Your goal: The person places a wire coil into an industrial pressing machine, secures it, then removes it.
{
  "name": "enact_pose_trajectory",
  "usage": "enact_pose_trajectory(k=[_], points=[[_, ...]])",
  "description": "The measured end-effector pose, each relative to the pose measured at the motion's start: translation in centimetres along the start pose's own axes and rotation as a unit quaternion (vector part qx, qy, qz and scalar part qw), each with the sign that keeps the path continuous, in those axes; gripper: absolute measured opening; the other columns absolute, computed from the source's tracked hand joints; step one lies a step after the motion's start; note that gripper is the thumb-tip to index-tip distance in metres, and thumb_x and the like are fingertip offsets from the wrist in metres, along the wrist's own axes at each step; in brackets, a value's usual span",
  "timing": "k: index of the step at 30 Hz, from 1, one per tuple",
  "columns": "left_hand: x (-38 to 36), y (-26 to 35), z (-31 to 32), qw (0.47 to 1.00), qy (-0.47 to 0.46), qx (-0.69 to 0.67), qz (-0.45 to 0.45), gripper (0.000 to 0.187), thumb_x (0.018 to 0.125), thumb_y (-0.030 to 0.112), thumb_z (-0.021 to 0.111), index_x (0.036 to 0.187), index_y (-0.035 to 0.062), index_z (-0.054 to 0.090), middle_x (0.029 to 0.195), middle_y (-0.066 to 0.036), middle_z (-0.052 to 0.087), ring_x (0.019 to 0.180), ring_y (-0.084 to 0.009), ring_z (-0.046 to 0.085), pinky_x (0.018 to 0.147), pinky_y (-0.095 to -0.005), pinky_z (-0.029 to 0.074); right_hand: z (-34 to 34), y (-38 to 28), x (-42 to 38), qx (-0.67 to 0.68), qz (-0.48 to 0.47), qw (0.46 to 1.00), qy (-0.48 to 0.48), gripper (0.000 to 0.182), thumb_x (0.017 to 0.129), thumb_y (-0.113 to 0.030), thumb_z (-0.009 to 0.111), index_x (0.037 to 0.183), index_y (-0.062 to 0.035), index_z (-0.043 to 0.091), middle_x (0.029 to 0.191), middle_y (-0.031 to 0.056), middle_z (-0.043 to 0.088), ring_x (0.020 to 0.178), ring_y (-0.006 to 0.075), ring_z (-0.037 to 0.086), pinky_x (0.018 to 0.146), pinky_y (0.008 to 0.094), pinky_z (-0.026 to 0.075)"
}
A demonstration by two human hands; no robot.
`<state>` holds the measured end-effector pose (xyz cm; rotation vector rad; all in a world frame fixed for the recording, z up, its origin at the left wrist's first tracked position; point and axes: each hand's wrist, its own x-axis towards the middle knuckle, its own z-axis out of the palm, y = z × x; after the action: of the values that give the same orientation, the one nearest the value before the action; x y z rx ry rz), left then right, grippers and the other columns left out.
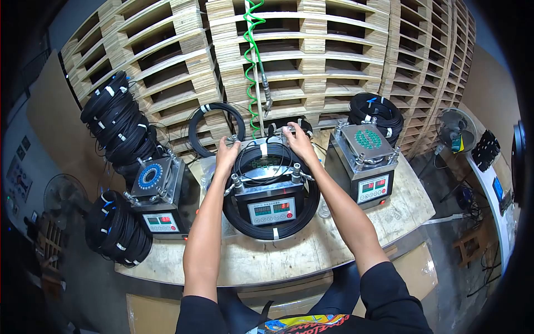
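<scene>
Head view: my left hand (227, 156) and right hand (301, 145), apart, meet the middle machine (272, 211) toward the table (239, 263)'s back edge; grip unclear. I'd work both sides evenly.

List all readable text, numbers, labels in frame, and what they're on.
Middle display: red digits, likely "31" or "37"; header above too small.
Left display: red digits, too blurred.
Right display: red digits, too blurred.
Shirt print: red lettering, too distorted to read.
White coil tag: nothing legible.
</scene>
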<state>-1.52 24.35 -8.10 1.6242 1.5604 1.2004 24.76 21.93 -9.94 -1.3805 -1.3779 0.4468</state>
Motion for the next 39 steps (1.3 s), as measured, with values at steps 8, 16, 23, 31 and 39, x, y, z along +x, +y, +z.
enact_pose_trajectory(k=[8, 16, 23, 31, 39], points=[[-0.2, 0.2, -0.1, 0.999, 0.011, 0.044, -0.014, 0.078, 0.083, 0.041, 0.071, 0.146, 0.0057, 0.041, 0.135, -0.026, 0.056, 0.126, -0.0384, 0.055, 0.106, -0.0417, 0.04, -0.2, -0.1, -0.1, 0.041, 0.003, 0.999, -0.01, 0.05, 0.097, -0.038, 0.059, 0.134, -0.0054, 0.05, 0.098, 0.0222, 0.07, 0.087, 0.0312, 0.07, 0.081, 0.0409, 0.053], [-0.4, 0.2, -0.2, 0.998, 0.024, 0.058, 0.001, 0.074, 0.083, 0.039, 0.071, 0.146, 0.0093, 0.043, 0.129, -0.025, 0.061, 0.122, -0.0382, 0.057, 0.104, -0.0424, 0.042, -0.1, 0.2, 0.1, 0.028, 0.011, 1.0, -0.009, 0.047, 0.1, -0.038, 0.055, 0.134, -0.0055, 0.05, 0.089, 0.0137, 0.068, 0.08, 0.0192, 0.065, 0.075, 0.0342, 0.051], [-0.4, 0.0, 0.1, 0.993, 0.093, 0.066, 0.043, 0.048, 0.085, 0.027, 0.069, 0.129, 0.0074, 0.061, 0.088, -0.016, 0.073, 0.089, -0.0282, 0.071, 0.084, -0.0383, 0.051, 0.6, 2.7, 1.2, 0.059, 0.039, 0.998, 0.003, 0.041, 0.098, -0.033, 0.056, 0.13, -0.0062, 0.053, 0.094, 0.0181, 0.07, 0.077, 0.0266, 0.07, 0.073, 0.0377, 0.054], [-1.2, 0.7, -0.3, 0.992, 0.094, 0.052, 0.072, 0.032, 0.085, 0.022, 0.064, 0.11, 0.0045, 0.07, 0.088, -0.019, 0.073, 0.086, -0.0315, 0.071, 0.081, -0.041, 0.053, -0.8, 3.1, 2.9, 0.112, 0.185, 0.967, -0.136, 0.039, 0.099, -0.037, 0.053, 0.112, -0.001, 0.06, 0.074, 0.0127, 0.069, 0.054, 0.0158, 0.061, 0.047, 0.0298, 0.045], [-2.0, 1.7, -0.5, 0.994, 0.088, 0.018, 0.061, 0.028, 0.086, 0.018, 0.064, 0.109, 0.0034, 0.07, 0.08, -0.013, 0.069, 0.073, -0.0217, 0.066, 0.072, -0.0345, 0.051, 0.6, 3.0, 5.6, 0.114, 0.307, 0.945, -0.003, 0.061, 0.086, -0.063, 0.065, 0.074, -0.0029, 0.06, 0.061, 0.0072, 0.055, 0.044, 0.0164, 0.051, 0.039, 0.0326, 0.038]])
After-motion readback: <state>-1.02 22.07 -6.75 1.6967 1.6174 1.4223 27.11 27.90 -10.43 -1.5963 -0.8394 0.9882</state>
